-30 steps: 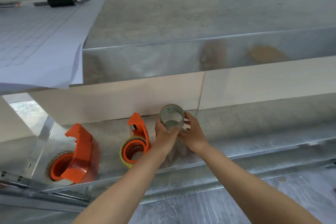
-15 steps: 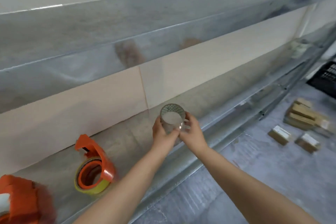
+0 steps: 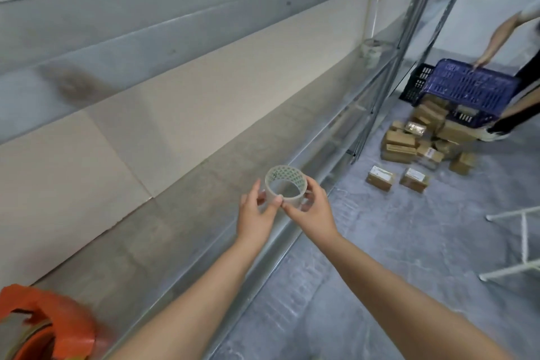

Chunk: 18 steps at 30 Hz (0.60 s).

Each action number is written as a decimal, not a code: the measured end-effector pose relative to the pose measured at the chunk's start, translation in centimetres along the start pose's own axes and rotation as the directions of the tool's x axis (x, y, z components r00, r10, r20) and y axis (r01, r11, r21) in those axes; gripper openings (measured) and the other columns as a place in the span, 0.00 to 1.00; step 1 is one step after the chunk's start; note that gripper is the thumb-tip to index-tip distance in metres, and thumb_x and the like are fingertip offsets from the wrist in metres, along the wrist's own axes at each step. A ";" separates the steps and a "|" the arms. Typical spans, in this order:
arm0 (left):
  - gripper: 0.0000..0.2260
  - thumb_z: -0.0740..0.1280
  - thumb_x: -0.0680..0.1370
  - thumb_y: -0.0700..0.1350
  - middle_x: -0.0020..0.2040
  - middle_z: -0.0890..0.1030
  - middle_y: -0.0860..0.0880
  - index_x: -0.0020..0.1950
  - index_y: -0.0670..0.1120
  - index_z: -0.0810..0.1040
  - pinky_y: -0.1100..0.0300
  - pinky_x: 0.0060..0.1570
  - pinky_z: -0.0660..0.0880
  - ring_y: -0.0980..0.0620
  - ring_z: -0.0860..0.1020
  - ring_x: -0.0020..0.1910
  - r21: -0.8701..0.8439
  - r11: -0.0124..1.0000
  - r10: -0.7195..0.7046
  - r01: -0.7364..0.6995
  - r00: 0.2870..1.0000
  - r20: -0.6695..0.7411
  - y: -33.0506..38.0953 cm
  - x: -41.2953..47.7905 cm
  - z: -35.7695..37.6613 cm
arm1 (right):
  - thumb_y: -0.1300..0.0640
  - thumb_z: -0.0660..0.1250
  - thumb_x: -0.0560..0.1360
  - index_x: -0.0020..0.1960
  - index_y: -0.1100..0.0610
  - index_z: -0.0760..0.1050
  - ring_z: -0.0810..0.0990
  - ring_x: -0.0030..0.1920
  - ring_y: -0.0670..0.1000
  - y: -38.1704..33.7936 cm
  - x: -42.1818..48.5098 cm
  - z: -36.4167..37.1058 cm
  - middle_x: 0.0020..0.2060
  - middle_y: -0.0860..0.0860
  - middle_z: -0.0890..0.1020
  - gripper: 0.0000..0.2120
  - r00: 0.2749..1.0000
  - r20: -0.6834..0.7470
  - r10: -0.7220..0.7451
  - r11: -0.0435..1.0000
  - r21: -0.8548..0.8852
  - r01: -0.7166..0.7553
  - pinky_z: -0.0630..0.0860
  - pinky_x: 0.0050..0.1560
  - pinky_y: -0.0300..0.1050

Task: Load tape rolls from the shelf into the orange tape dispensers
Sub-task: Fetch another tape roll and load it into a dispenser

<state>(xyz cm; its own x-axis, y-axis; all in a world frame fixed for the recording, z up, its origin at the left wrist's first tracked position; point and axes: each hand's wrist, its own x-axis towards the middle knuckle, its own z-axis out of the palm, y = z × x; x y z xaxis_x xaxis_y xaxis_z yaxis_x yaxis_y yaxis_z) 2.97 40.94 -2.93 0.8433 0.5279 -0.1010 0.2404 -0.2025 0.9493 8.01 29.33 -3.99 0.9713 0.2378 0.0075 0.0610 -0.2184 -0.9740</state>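
Observation:
I hold a pale ring-shaped tape core (image 3: 287,183) with a honeycomb pattern in both hands above the front edge of the metal shelf (image 3: 175,231). My left hand (image 3: 257,213) pinches its left rim with thumb and fingers. My right hand (image 3: 311,210) pinches the near and right rim. One orange tape dispenser (image 3: 46,327) shows at the bottom left corner, partly cut off. A pale tape roll (image 3: 370,51) sits far down the shelf.
Cardboard boxes (image 3: 420,137) lie piled on the grey floor at the right. Another person's hand (image 3: 482,61) rests on a blue crate (image 3: 467,90) above them. A white wire frame (image 3: 520,245) lies at the right edge. Upright shelf posts (image 3: 403,52) stand ahead.
The view has swung to the right along the shelf, so one dispenser left the frame and the boxes and crate came in. Both hands keep the same hold on the core.

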 end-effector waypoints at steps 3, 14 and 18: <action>0.21 0.69 0.75 0.46 0.59 0.76 0.41 0.68 0.48 0.73 0.61 0.59 0.71 0.51 0.78 0.53 0.009 0.999 0.050 -0.050 0.997 0.061 1.3 0.8 2.9 | 0.55 0.77 0.64 0.66 0.50 0.69 0.74 0.59 0.47 0.4 1.8 -3.0 0.61 0.52 0.70 0.33 1.000 -0.030 -0.001 1.000 -0.002 0.001 0.73 0.65 0.50; 0.20 0.73 0.72 0.37 0.58 0.81 0.44 0.63 0.40 0.76 0.54 0.62 0.74 0.49 0.79 0.57 -0.225 0.974 0.060 -0.020 0.983 0.176 6.6 3.5 14.5 | 0.52 0.78 0.62 0.65 0.52 0.69 0.76 0.60 0.49 2.3 6.8 -14.4 0.62 0.55 0.74 0.34 0.989 -0.145 0.006 1.000 0.030 -0.002 0.75 0.62 0.54; 0.20 0.72 0.72 0.39 0.55 0.81 0.49 0.63 0.42 0.75 0.53 0.64 0.72 0.50 0.78 0.58 -0.222 0.975 0.067 -0.016 0.972 0.225 7.3 4.8 17.5 | 0.53 0.78 0.63 0.65 0.48 0.69 0.75 0.59 0.47 3.2 8.5 -17.0 0.60 0.50 0.72 0.33 0.983 -0.183 -0.001 1.000 -0.021 -0.003 0.75 0.62 0.52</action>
<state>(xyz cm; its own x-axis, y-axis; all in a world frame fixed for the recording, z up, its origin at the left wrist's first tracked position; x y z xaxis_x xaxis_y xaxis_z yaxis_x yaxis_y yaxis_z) 17.16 27.58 -1.68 0.9441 0.3137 -0.1015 0.1144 -0.0228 0.9932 20.37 14.59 -3.15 0.9969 0.0606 0.0497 0.0628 -0.2386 -0.9691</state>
